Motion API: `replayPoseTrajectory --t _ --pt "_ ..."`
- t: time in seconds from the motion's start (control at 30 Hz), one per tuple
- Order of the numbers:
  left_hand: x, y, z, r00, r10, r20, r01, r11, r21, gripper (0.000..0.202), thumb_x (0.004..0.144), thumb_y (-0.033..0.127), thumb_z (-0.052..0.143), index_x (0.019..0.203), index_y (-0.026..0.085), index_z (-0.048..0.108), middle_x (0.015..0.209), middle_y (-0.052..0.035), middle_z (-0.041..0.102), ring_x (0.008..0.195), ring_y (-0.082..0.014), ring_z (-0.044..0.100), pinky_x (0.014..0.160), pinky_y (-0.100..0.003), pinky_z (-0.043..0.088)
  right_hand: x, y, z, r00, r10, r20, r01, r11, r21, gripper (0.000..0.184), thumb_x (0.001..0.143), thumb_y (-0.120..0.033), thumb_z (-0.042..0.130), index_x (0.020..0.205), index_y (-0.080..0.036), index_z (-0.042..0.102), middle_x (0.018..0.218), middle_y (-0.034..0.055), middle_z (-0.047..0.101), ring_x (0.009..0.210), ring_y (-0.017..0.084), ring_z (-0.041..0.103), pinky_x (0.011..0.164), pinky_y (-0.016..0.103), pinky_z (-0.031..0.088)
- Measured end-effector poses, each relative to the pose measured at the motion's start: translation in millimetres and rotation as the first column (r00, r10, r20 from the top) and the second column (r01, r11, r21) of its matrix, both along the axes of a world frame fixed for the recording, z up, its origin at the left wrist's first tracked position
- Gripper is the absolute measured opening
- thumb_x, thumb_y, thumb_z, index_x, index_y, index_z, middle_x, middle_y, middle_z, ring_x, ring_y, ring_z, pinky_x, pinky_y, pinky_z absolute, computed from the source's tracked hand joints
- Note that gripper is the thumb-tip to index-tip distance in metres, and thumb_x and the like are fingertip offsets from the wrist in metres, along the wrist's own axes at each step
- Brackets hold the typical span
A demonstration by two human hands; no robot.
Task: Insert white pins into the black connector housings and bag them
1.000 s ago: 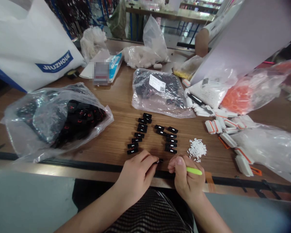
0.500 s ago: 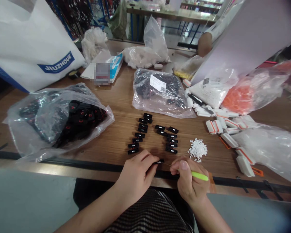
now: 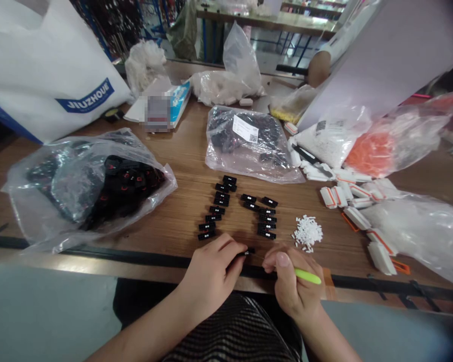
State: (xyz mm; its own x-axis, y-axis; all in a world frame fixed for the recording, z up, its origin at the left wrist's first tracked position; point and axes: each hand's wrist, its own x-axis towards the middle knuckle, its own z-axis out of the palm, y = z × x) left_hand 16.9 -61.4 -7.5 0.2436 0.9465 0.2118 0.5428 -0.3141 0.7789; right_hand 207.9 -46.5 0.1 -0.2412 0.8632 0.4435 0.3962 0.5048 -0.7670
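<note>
Near the table's front edge, my left hand (image 3: 213, 271) pinches a small black plastic connector housing (image 3: 250, 251) between thumb and fingers. My right hand (image 3: 296, 276) is closed round a thin metal pick with a lime-green handle (image 3: 307, 276); its tip points left at the housing, and I cannot tell whether it touches. Beyond my hands lie two loose columns of similar black housings, the left column (image 3: 213, 210) and the right column (image 3: 267, 219), many showing white dots. A heap of tiny white pins (image 3: 307, 232) lies beyond my right hand.
An open plastic bag of black parts (image 3: 132, 181) lies at left, a sealed labelled one (image 3: 249, 143) at centre back. White and orange parts (image 3: 357, 217) and bags line the right side. A white JIUZHOUE bag (image 3: 53, 70) stands far left. Another person's arm (image 3: 320, 68) shows at the back.
My right hand and the green-handled pick have shifted slightly to the left, toward the black housing. My left hand keeps its hold on the housing.
</note>
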Motion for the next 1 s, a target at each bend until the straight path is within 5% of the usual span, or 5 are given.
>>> replayPoseTrajectory --t 0.43,1.0 --pt "-2.4 -1.4 -1.0 1.0 -0.001 -0.005 0.002 0.995 0.095 0.016 0.097 0.012 0.055 0.101 0.021 0.067 0.102 -0.0012 0.067 0.086 -0.0135 0.069 0.073 -0.025 0.056 -0.2 0.3 -0.1 1.0 -0.003 0.0 0.003 1.0 0.009 0.026 0.099 -0.013 0.044 0.078 -0.02 0.059 0.067 -0.0026 0.061 0.058 0.009 0.058 0.057 0.025 0.042" --pt "-1.4 -3.0 -3.1 0.996 -0.017 -0.085 0.026 0.995 0.1 0.014 0.098 0.014 0.055 0.105 0.02 0.066 0.099 -0.0014 0.065 0.082 -0.0145 0.067 0.072 -0.027 0.055 0.3 -3.8 -3.4 0.993 -0.093 -0.078 0.094 0.996 0.004 0.031 0.1 -0.016 0.043 0.076 -0.02 0.062 0.065 -0.0013 0.061 0.059 0.011 0.059 0.056 0.026 0.043"
